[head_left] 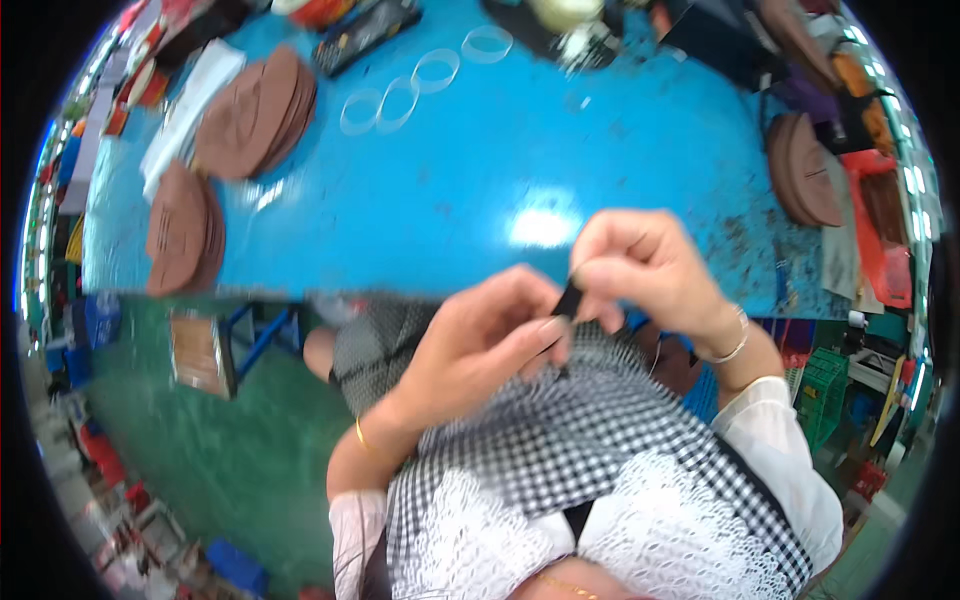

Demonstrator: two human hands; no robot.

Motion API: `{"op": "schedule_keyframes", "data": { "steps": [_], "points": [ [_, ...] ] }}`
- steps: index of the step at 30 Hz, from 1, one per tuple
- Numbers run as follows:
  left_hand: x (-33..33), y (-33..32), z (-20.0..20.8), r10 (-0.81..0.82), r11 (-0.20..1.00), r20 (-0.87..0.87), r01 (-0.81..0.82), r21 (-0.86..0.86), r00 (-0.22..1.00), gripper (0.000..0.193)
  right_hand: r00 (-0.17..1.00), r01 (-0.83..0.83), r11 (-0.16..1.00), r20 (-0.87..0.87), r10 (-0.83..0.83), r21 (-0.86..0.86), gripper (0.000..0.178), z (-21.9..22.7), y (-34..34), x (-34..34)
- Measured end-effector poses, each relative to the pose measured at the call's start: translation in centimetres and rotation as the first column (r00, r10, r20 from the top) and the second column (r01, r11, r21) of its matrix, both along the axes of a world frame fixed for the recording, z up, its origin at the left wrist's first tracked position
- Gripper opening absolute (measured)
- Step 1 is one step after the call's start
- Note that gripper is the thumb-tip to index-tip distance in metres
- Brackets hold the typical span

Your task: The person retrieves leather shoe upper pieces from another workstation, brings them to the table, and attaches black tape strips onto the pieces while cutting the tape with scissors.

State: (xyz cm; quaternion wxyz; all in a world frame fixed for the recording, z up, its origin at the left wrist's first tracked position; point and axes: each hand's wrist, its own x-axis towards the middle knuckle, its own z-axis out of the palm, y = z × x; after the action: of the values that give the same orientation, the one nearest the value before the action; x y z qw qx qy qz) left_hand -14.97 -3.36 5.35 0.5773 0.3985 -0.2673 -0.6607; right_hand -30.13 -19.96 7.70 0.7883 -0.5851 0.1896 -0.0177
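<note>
One black strip (568, 300) — my left hand (475, 335) and right hand (648, 272) pinch it; I'd best keep both grips close and steady.

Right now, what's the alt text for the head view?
The left hand and right hand pinch a small black strip at a blue table. Stacked brown pieces lie at both sides; four clear rings lie farther back.

On the table (400, 210), 2 stacks of pieces (250, 120) lie left, 1 more stack (803, 172) right, 4 rings (416, 85) between them. At the near edge, a strip (569, 299) sits between the left hand (478, 345) and right hand (648, 272).
</note>
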Motion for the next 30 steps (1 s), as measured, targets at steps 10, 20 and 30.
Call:
{"op": "schedule_keyframes", "data": {
  "steps": [10,20,30],
  "points": [
    [2.6,-1.3,-7.7,0.335,0.937,0.697,-0.305,-0.174,0.634,0.004,0.394,0.897,0.441,0.379,-0.837,0.040,0.014,-4.2,-24.3,-6.6],
    [2.3,-1.8,-9.6,0.426,0.899,0.848,-0.250,-0.359,0.315,0.010,-0.057,0.995,-0.063,-0.068,-0.996,0.081,0.034,-4.4,-43.6,-17.1],
    [2.3,-1.5,-9.8,0.452,0.887,0.853,-0.231,-0.400,0.261,0.012,0.271,0.962,0.267,0.070,-0.960,-0.064,0.046,-1.4,-46.4,-18.6]
  ]
}}
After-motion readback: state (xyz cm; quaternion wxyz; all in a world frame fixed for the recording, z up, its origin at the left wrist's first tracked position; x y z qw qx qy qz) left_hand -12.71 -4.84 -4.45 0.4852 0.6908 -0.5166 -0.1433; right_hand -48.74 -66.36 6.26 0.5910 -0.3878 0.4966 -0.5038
